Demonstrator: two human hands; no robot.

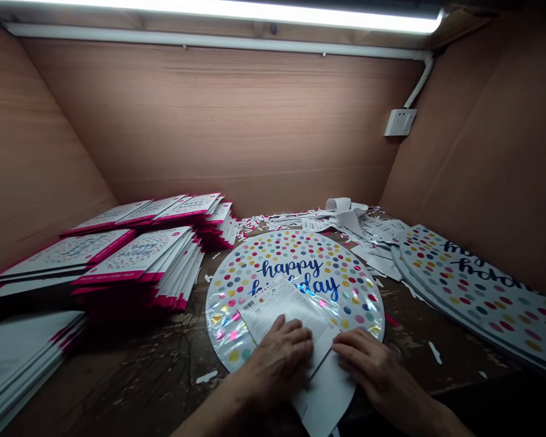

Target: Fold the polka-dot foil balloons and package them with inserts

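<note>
Your left hand (284, 355) lies palm-down on the white printed packet (266, 312), fingers loosely spread, thumb angled up toward the barcode end. Your right hand (368, 358) is at the packet's lower right, fingers close together and slightly bent, tips at the edge beside a white paper piece (332, 388); thumb hidden, so you can't tell if it pinches anything. The packet sits tilted on the near part of the round dotted foil balloon (295, 246), covering part of its blue "happy birthday" lettering. The balloon lies flat on the worn dark table (136, 364), in front of you.

To your left: stacks of pink-edged cards (141, 249) with the same dotted design, plus a pile of mostly white cards (22, 346) nearer you. Behind the balloon, paper scraps (364, 233) spread toward the wooden back panel (255, 121). To your right, more dotted balloons (491, 291) lie overlapping. White socket (400, 122) on the panelling, upper right; lit tube light (255, 11) overhead.
</note>
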